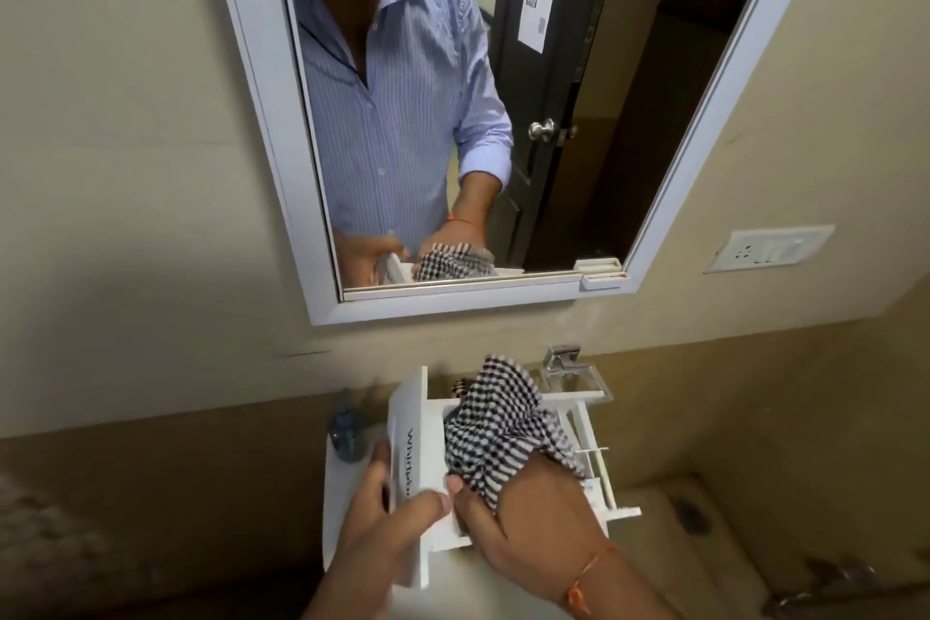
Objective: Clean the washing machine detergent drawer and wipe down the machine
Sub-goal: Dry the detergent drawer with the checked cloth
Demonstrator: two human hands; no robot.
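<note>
A white detergent drawer point(410, 423) with a printed brand name on its front panel is held up over a white basin, its compartments facing right. My left hand point(387, 514) grips the front panel, thumb on the inner edge. My right hand point(528, 503) presses a black-and-white checked cloth point(495, 423) into the drawer's compartments. The cloth covers most of the drawer's inside. No washing machine is in view.
A white-framed mirror point(261, 116) hangs on the beige wall above and reflects a person in a striped shirt and a dark door. A chrome tap point(566, 363) stands behind the drawer, a blue bottle point(347, 433) to its left. A wall socket point(770, 249) is at right.
</note>
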